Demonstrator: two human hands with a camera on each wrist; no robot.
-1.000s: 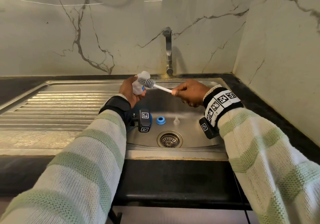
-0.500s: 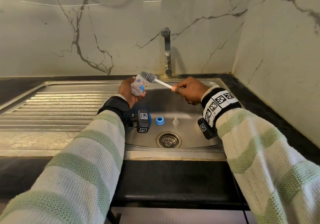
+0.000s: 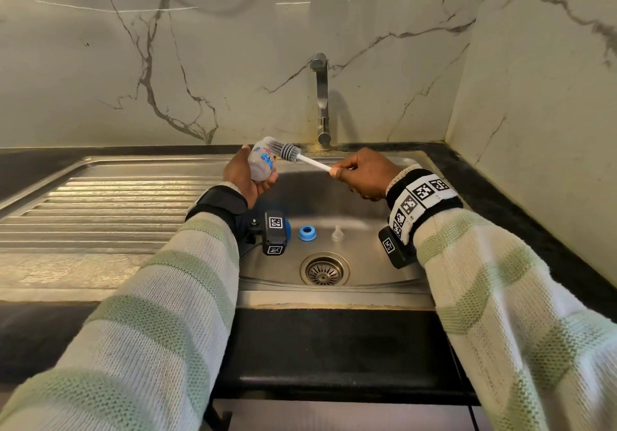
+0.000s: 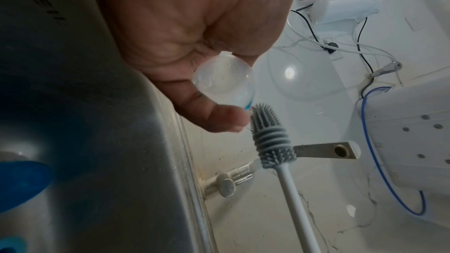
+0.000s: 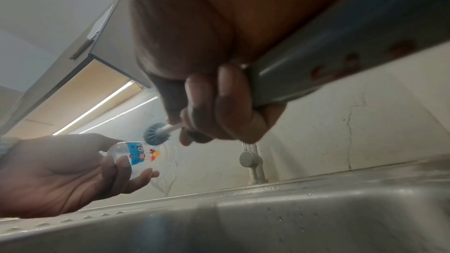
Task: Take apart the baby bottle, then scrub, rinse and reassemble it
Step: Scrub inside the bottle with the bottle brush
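My left hand (image 3: 240, 177) grips a clear baby bottle body (image 3: 262, 163) with a blue train print, held over the sink's back left corner. My right hand (image 3: 360, 172) pinches the white handle of a grey silicone brush (image 3: 287, 151). The brush head lies outside the bottle, against its upper end. The left wrist view shows the brush (image 4: 268, 134) beside my thumb and the bottle (image 4: 224, 82). From the right wrist, the brush head (image 5: 154, 134) sits just above the bottle (image 5: 136, 156). A blue collar ring (image 3: 307, 233) and a clear nipple (image 3: 337, 233) lie on the sink floor.
The steel sink (image 3: 367, 263) has a drain (image 3: 324, 268) at its front and a tap (image 3: 321, 97) at the back. A ribbed draining board (image 3: 117, 203) runs to the left. A marble wall stands close on the right. Something blue (image 3: 287, 228) is partly hidden behind my left wrist.
Both hands have risen slightly. The bottle has tilted in my left hand, and the brush head has shifted from across its side up to its upper end.
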